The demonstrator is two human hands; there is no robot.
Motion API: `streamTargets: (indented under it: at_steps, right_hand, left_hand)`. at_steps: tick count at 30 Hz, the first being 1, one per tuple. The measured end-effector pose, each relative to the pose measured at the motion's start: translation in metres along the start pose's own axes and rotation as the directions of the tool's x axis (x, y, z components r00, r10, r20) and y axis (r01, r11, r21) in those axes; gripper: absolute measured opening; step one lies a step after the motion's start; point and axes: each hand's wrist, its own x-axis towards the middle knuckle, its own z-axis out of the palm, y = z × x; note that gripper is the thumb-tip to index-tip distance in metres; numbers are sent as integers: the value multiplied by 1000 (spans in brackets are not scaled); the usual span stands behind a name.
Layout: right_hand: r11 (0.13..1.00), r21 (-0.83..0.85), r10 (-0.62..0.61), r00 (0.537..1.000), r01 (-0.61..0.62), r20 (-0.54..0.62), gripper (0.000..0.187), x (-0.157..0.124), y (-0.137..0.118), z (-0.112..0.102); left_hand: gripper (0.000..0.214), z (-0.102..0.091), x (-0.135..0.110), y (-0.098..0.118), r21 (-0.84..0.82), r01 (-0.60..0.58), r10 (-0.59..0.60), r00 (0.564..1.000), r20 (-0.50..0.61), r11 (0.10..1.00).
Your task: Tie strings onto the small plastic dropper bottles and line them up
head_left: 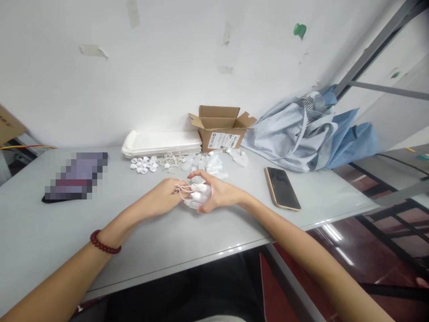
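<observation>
My right hand (217,193) is curled around a cluster of small white plastic pieces (200,193) just above the table (33,232). Thin pale cords from the cluster run to my left hand (166,196), whose fingers pinch them. The two hands meet at the middle of the table. A dark red bead bracelet (103,243) sits on my left wrist. Behind the hands lie a heap of small white caps (144,164), loose cords (172,158) and several white plastic pieces (209,163).
An open cardboard box (219,127) stands at the back by the wall, with a stack of white trays (161,142) to its left. A phone (282,188) lies face up on the right. A blue bag (308,134) slumps at the back right. A blurred dark object (77,176) lies left.
</observation>
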Motion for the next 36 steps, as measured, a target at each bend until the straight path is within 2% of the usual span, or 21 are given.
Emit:
streamTargets:
  at_steps: [2,7,12,19,21,23,25,27,29,31,33,34,36]
  right_hand:
    - [1000,-14,-6,1000,6,-20,78,0,0,0]
    - [1000,-1,-18,999,17,-36,79,1,1,0]
    - [1000,-2,3,1000,-3,-17,79,1,0,-1]
    - [999,-40,-25,999,24,-41,79,2,3,-5]
    - [998,-55,-18,999,16,-43,79,2,2,-5]
    - [997,-76,-18,998,14,-56,79,1,1,-5]
    - [994,-103,-32,996,23,-84,78,1,0,-6]
    - [992,-122,-44,992,30,-117,77,0,0,-9]
    - [993,-112,-39,990,23,-138,76,0,0,-11]
    - [998,-67,-10,991,1,-133,76,-1,0,-13]
    - [999,0,37,994,-37,-100,77,-1,0,-14]
    - [998,34,64,995,-61,-75,78,-1,0,-14]
    - [989,99,112,994,-110,-7,81,-1,1,-13]
  left_hand:
    - [31,2,1,0,-19,-18,17,1000,-13,1000]
    - [21,-1,1,-1,-71,-4,4,1000,-1,998]
    - [31,-2,3,-8,-36,28,-28,1000,-8,999]
    - [19,1,3,1,-116,-8,8,1000,0,993]
    - [19,5,4,0,-125,20,-25,999,-42,992]
    - [19,7,5,-2,-181,112,-135,983,-124,977]
    - [18,5,6,-2,-361,201,-283,940,-190,911]
    - [16,-2,6,-2,-615,205,-382,908,-170,761]
    - [15,-13,6,0,-817,145,-396,912,-109,558]
    - [16,-22,4,1,-906,88,-375,923,-82,414]
    - [16,-27,3,2,-918,51,-354,930,-100,394]
    - [16,-27,3,2,-901,48,-348,930,-116,431]
    - [20,-23,2,2,-810,77,-333,931,-150,581]
